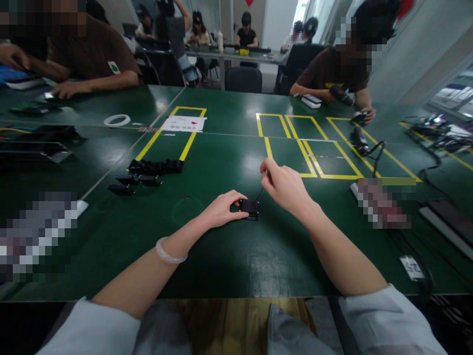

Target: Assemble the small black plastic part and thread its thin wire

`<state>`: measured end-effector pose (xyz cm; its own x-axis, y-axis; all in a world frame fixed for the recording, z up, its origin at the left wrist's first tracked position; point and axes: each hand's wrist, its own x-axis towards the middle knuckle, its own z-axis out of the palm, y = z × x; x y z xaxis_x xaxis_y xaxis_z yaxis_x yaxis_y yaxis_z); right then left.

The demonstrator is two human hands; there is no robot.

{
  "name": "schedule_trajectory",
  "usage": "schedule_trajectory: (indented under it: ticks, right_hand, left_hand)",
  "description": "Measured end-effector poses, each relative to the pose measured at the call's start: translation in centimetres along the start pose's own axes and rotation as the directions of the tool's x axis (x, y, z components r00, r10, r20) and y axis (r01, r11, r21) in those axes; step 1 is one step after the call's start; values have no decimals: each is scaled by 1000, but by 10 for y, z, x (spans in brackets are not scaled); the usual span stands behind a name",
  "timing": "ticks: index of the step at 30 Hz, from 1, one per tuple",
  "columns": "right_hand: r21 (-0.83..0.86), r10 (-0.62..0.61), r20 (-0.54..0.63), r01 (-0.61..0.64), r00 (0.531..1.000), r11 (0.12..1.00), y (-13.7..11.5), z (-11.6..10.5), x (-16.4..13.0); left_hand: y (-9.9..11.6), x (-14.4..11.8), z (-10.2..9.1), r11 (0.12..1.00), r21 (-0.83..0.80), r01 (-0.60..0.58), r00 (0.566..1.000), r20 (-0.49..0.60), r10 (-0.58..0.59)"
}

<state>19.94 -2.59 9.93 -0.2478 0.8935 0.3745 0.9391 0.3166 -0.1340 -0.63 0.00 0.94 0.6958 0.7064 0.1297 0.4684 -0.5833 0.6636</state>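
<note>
left hand [221, 209] fingers closed on small black box [249, 208], desk centre | right hand [284, 187] pinches thin tool [259, 193] just above box | step: likely probing box | next: steady tip

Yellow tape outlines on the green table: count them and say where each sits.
5. One long outline lies left of centre, with a white sheet at its far end. Four cluster right of centre, beyond the right hand. More may be hidden behind clutter at right.
</note>
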Motion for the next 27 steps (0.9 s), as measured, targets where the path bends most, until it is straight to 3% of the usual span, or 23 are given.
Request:
schedule_trajectory:
  ticks: [27]
  right_hand:
    - [3,16,33,-16,999,1000,10,9,-6]
  left_hand:
    - [-2,-1,1,999,-44,5,1000,4,-5]
